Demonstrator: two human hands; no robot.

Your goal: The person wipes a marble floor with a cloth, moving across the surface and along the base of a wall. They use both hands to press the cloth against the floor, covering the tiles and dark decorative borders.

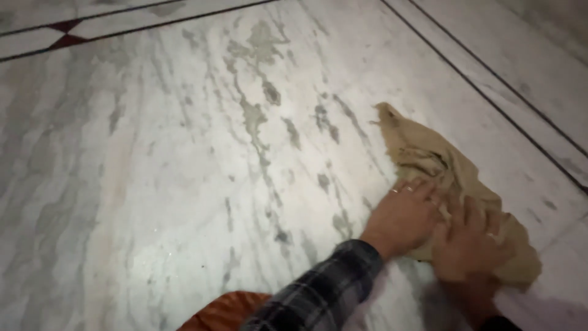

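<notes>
Marble floor (184, 171), white with grey veins. Left hand (404, 214), plaid-sleeved, palm down, fingers (422, 190) spread flat on tan cloth (422, 153). Right hand (468, 242) just beside, likewise pressed flat, gripping nothing. Cloth crumpled, lower right.

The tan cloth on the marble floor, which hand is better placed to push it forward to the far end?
Probably left. The left hand lies flat on the tan cloth nearer its far end; the right hand presses the near bunched part.
</notes>
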